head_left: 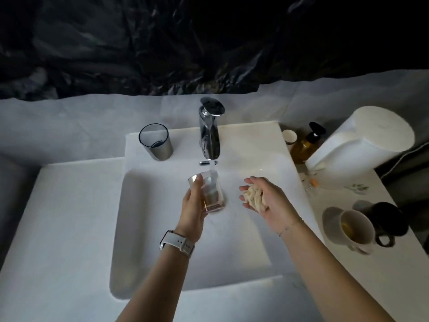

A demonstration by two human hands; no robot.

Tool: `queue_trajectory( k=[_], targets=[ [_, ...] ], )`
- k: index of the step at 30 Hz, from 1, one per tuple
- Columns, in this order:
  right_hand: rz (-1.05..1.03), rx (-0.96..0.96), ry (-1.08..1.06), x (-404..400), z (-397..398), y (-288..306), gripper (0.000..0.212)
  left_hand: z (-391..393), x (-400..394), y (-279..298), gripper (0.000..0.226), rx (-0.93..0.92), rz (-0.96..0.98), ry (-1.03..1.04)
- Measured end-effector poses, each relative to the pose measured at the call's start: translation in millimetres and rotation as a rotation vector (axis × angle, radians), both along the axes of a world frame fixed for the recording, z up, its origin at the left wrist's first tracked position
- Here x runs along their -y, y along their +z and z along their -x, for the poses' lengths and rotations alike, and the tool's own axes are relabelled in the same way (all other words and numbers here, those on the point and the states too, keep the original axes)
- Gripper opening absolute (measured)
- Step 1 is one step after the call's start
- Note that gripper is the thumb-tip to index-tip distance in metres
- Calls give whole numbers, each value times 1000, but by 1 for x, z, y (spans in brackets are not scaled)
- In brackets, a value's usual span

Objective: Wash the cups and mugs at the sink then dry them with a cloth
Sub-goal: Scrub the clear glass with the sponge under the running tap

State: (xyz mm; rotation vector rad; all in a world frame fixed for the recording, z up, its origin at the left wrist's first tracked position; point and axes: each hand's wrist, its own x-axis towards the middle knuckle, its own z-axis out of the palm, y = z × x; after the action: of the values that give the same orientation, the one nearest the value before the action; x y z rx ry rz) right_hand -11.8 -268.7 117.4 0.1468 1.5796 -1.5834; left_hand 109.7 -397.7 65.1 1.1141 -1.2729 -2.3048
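My left hand (pixel 193 210) grips a clear glass cup (pixel 210 191) over the white sink basin (pixel 162 263), under the water running from the chrome tap (pixel 209 133). The stream falls into the cup's mouth. To the right my right hand (pixel 264 198) holds a crumpled pale cloth (pixel 251 196) in its palm, fingers curled around it, apart from the cup. A white mug (pixel 355 228) with yellowish liquid and a black mug (pixel 383 219) stand on the counter at the right.
A grey tumbler (pixel 156 141) stands left of the tap on the sink's rear ledge. At back right are a small paper cup (pixel 289 136), an amber pump bottle (pixel 306 145) and a paper towel roll (pixel 362 138). Dark sheeting covers the wall.
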Motion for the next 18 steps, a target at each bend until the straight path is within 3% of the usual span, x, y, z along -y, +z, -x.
queue_trajectory(
  k=[6,8,10,12,15,18],
  targets=[
    [-67,22,55,14,5,-15,20,27,19,-11,82,83,-96,-127],
    [-89,50,45,14,10,-18,26,33,15,-12,76,45,-188,-182],
    [-59,106,1,13,18,-19,31,36,11,-17,55,14,-178,-201],
    [-21,97,-6,11,25,-21,26,37,9,-23,45,4,-47,-189],
    [112,37,84,9,34,-18,20,33,11,-24,81,43,186,-195],
    [89,-233,247,13,41,-14,13,23,15,-31,79,36,466,-214]
  ],
)
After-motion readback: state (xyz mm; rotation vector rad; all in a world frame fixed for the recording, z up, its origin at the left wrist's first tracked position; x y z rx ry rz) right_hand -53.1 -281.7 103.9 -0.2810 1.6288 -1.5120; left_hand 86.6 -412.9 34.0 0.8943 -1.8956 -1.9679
